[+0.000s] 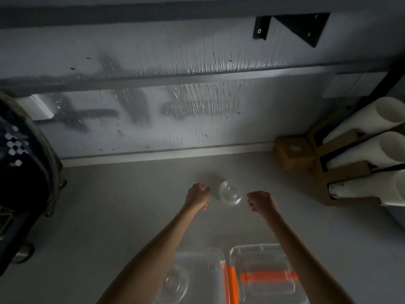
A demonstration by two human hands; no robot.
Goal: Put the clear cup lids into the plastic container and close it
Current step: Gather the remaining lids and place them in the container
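I see a stack of cup lids (230, 193) on the counter (131, 216), between my left hand (197, 194) and my right hand (259, 201), near both but touching neither. Nearer me than the hands, under my forearms, the container (197, 275) sits to the left with more lids (174, 284) inside, and its lid (263, 273) lies just beside it on the right. Far right of my right hand stand cardboard holders (348, 172) with cup stacks (377, 150); well left of my left hand sits a large appliance (24, 183)
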